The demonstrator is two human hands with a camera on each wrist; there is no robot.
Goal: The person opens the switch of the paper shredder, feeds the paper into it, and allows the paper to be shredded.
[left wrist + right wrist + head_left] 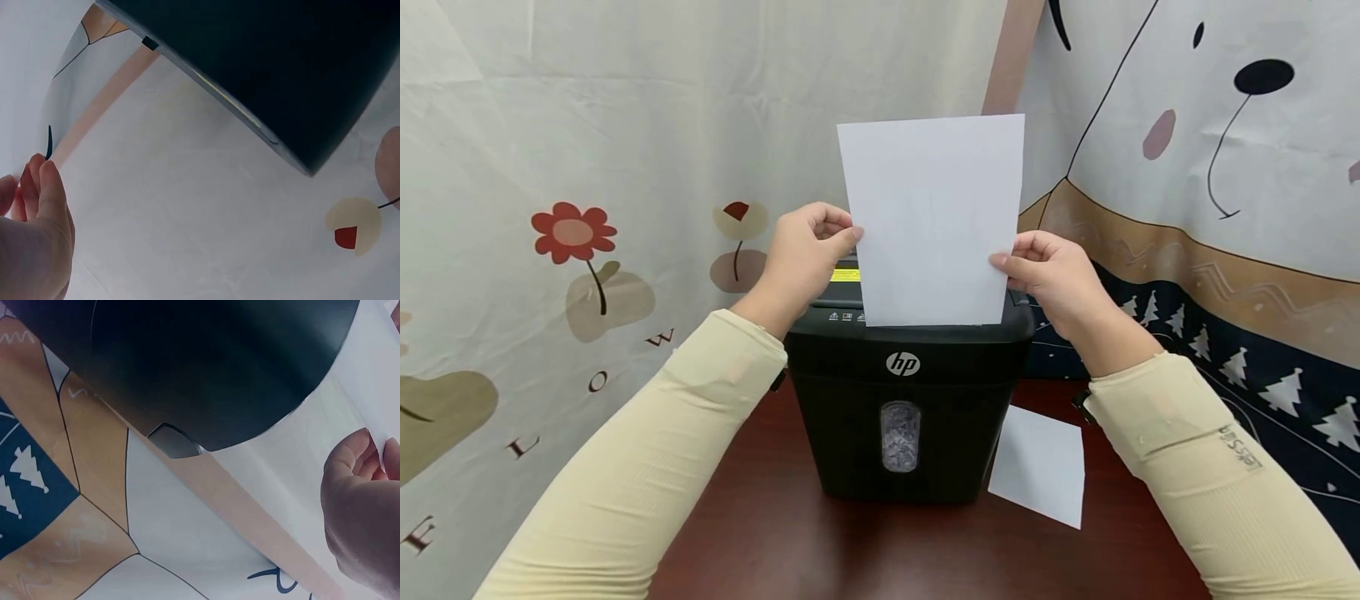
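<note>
A white sheet of paper stands upright in front of the top of a black HP paper shredder. My left hand pinches the sheet's left edge between thumb and fingers, and my right hand pinches its right edge lower down. The sheet's bottom edge overlaps the shredder's top in the head view; whether it sits in the slot I cannot tell. In the right wrist view, the right hand holds the paper beside the shredder's dark body. The left wrist view shows the left hand at its edge.
Another white sheet lies on the dark red-brown table, right of the shredder. Shredded scraps show through the shredder's small window. A patterned curtain hangs behind and to both sides.
</note>
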